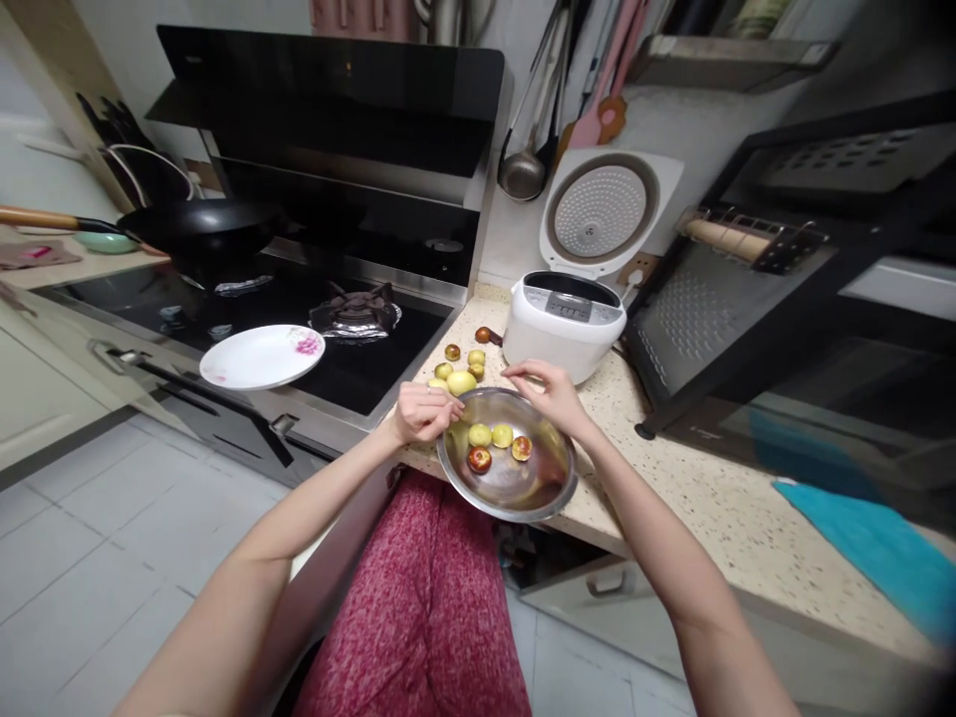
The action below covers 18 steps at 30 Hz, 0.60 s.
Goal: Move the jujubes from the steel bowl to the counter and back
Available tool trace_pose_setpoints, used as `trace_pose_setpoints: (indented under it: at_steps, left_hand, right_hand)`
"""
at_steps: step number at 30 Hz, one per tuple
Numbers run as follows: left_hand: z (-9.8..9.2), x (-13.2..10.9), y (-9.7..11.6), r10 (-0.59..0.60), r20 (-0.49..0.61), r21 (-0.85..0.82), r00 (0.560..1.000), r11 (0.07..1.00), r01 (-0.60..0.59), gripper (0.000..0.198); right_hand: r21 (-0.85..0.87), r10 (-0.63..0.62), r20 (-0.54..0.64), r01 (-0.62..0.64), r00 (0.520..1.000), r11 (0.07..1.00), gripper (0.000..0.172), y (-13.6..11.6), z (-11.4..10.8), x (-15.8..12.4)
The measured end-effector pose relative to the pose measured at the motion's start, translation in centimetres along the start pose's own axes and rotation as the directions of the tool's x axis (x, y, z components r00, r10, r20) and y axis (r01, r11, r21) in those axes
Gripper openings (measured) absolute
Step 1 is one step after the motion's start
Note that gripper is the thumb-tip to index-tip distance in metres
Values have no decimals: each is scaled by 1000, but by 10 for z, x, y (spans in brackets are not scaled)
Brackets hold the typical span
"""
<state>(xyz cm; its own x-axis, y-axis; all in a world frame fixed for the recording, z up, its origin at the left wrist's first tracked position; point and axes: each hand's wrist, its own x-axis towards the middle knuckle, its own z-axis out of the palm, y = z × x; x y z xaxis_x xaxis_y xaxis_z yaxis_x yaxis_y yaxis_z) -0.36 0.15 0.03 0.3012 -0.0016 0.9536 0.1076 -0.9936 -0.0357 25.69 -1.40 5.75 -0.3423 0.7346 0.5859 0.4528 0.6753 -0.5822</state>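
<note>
A shiny metal bowl (549,491) sits at the front edge of the speckled counter (717,518), holding several small yellow-green and reddish fruits (501,436). My left hand (422,410) is curled closed at the bowl's left rim, next to a yellow-green fruit (461,382); whether it grips anything is hidden. My right hand (544,391) hovers over the bowl's far rim with fingers pinched together; I cannot make out anything in them. More loose fruits (452,353) lie on the counter behind the bowl.
A white rice cooker (562,324) with its lid up stands behind the bowl. A white plate (261,357) rests on the black gas stove (314,319), with a black wok (201,227) further back. A dark rack (747,289) fills the right; a teal cloth (866,543) lies near it.
</note>
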Motion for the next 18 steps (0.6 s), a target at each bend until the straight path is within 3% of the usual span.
trace_pose_setpoints:
  at_steps: [3,9,18]
  left_hand:
    - [1,-1,0,5,4,22,1000,1000,-5,36]
    - [-1,-3,-2,17,-5,24,1000,1000,-17,42]
    - [-2,1,0,19,-52,5,998,1000,-19,49]
  right_hand:
    - [-23,58,-32,-58,998,998,22,28,0,17]
    - [-23,74,57,-73,996,997,27,71,23,38]
    - [-41,-40,193,49,980,998,34,67,49,27]
